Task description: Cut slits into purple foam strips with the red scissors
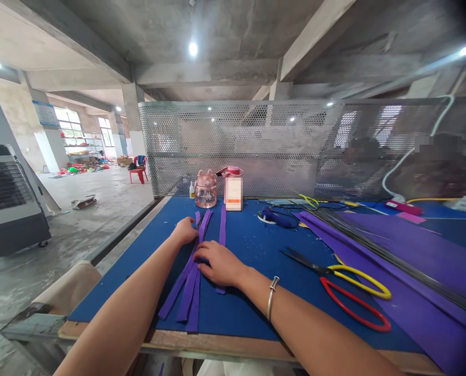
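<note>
Three purple strips [194,303] touch the loosely spread right hand [220,263] and left hand [184,231], grip unclear.

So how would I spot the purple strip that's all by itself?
Find the blue tabletop, then the right hand over it. The lone strip passes beneath that hand, its far end just right of the clear pink bottle. Unlike the overlapping purple strips to its left, it lies apart.

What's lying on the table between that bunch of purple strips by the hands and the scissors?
The head view shows a separate purple strip, partly hidden by the right hand, then blue tabletop with small white specks.
</note>
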A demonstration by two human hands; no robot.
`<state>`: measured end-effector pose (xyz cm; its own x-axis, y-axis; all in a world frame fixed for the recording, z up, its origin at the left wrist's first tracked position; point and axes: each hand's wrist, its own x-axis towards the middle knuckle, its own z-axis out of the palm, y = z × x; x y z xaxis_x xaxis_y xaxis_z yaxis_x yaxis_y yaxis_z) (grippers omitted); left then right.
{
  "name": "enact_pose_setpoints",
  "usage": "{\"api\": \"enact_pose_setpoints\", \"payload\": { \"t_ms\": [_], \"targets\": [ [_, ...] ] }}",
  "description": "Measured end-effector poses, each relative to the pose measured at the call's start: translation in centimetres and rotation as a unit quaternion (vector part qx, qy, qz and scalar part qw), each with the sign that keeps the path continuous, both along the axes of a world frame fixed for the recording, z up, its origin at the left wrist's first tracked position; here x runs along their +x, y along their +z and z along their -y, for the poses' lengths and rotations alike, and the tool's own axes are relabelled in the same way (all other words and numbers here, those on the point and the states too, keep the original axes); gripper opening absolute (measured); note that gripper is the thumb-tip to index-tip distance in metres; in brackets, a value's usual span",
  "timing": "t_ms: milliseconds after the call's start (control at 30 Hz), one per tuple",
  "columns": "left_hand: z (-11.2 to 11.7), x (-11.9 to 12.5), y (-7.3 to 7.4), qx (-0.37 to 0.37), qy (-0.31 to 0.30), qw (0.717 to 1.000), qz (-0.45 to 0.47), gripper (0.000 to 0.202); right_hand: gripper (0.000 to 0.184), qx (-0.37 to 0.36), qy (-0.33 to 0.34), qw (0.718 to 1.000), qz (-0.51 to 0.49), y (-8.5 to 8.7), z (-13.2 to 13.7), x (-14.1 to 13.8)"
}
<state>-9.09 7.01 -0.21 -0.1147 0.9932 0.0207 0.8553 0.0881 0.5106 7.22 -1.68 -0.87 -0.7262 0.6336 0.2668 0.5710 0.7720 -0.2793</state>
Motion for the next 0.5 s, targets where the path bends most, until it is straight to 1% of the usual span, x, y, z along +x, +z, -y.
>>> {"api": "enact_pose_setpoints", "payload": {
  "t_ms": [133,200,300,367,433,500],
  "targets": [
    [0.2,-0.5,0.7,0.031,0.004,0.999,-0.006,0.053,0.036,-0.004,-0.007,1.0,-0.002,-0.2,0.0,0.0],
    [0.4,-0.5,1.0,0.044,0.0,0.999,-0.006,0.054,0.037,-0.006,-0.005,1.0,-0.002,-0.4,-0.1,-0.1],
    [0.9,0.2,1.1,0.046,-0.022,0.998,-0.032,0.052,0.031,-0.002,0.014,1.0,-0.018,-0.4,-0.4,-0.1],
    [1.2,0.8,0.8,0.039,-0.036,0.997,-0.055,0.045,0.022,0.002,0.015,0.999,-0.048,-0.3,-0.7,0.2],
    [1.5,1.2,0.4,0.031,-0.046,0.996,-0.067,0.041,0.018,0.014,-0.015,0.995,-0.098,0.1,-1.0,0.8],
    [1.7,1.5,0.1,0.022,-0.057,0.994,-0.087,0.048,0.02,0.031,-0.064,0.984,-0.166,0.4,-1.5,1.7]
  ]
}}
